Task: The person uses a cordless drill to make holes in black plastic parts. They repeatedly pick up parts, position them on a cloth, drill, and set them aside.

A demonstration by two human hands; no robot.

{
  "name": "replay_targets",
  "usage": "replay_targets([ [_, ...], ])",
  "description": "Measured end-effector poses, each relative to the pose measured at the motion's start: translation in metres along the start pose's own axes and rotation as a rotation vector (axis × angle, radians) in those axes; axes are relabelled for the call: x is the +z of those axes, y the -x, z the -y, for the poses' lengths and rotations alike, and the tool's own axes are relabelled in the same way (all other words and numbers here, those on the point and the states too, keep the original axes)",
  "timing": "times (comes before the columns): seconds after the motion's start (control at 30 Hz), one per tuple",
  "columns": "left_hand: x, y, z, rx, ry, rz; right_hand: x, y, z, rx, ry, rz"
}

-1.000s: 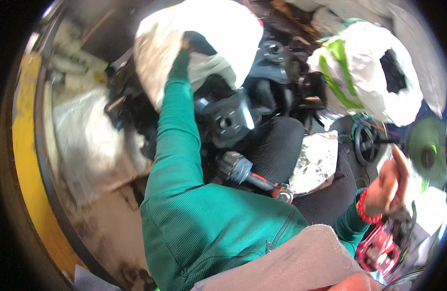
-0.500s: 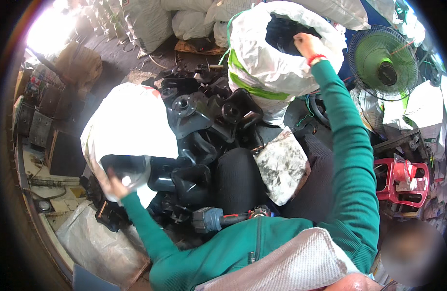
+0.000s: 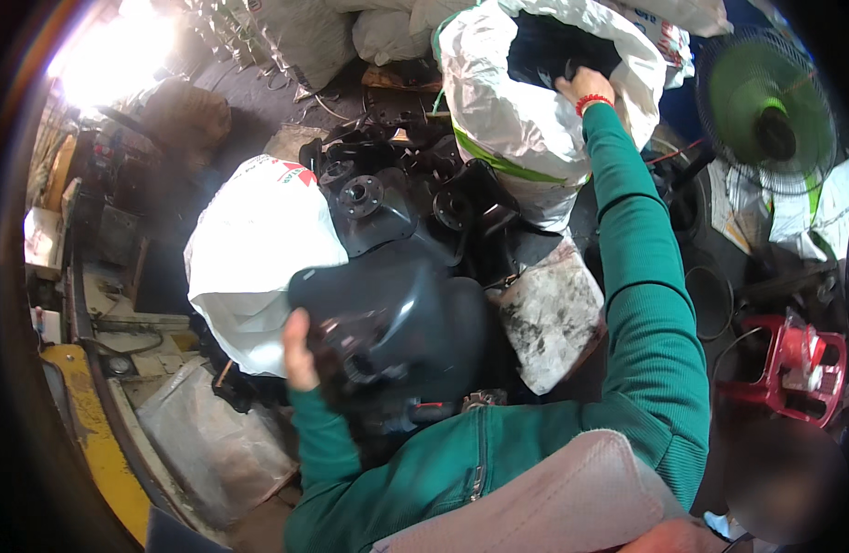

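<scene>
A large glossy black molded part (image 3: 388, 309) is held over my lap by my left hand (image 3: 301, 352), whose fingers grip its left edge; motion smears it a little. At the far right, my right hand (image 3: 586, 86) reaches into the mouth of a white sack (image 3: 498, 111). Its fingers are curled, and a small dark bit shows at them, too hidden to name. Dark things fill that sack. Beyond the held part lies a heap of similar black parts (image 3: 362, 198), some with round hubs. Left of the heap, a second white sack (image 3: 259, 244) lies with its opening toward me.
A dirty whitish slab (image 3: 549, 318) rests by my legs. To the right are a green fan (image 3: 766, 120) and a red plastic stool (image 3: 766, 369). Clear plastic sheeting (image 3: 212, 438) lies at lower left near a yellow metal edge (image 3: 97, 433). Full sacks (image 3: 305, 41) stand behind.
My left hand has come out of the left sack's mouth and moved right, bringing a black part over my lap. My right hand stays at the far sack; the view has shifted slightly.
</scene>
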State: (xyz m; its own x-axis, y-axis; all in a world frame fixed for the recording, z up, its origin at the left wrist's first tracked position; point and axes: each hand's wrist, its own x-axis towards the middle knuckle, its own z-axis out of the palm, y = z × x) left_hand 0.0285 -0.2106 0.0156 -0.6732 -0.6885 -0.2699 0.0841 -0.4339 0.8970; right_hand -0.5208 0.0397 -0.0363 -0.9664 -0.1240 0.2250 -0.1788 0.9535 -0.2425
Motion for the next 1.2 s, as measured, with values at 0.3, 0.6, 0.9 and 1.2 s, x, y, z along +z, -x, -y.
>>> replay_targets([
  [0.3,0.147,-0.076,0.223,-0.58,-0.074,0.672,-0.155,0.19,-0.054,-0.337,-1.37,-0.23],
  [0.6,0.159,-0.067,0.359,-0.125,-1.384,0.614,-0.048,0.421,-0.17,0.689,-1.544,0.392],
  [0.9,0.173,0.0,0.305,-0.194,-1.026,0.824,0.024,0.449,-0.164,0.585,-1.088,0.472],
  [1.2,0.16,0.003,0.332,-0.158,-0.879,0.807,0.046,0.454,-0.172,0.487,-0.853,0.38],
])
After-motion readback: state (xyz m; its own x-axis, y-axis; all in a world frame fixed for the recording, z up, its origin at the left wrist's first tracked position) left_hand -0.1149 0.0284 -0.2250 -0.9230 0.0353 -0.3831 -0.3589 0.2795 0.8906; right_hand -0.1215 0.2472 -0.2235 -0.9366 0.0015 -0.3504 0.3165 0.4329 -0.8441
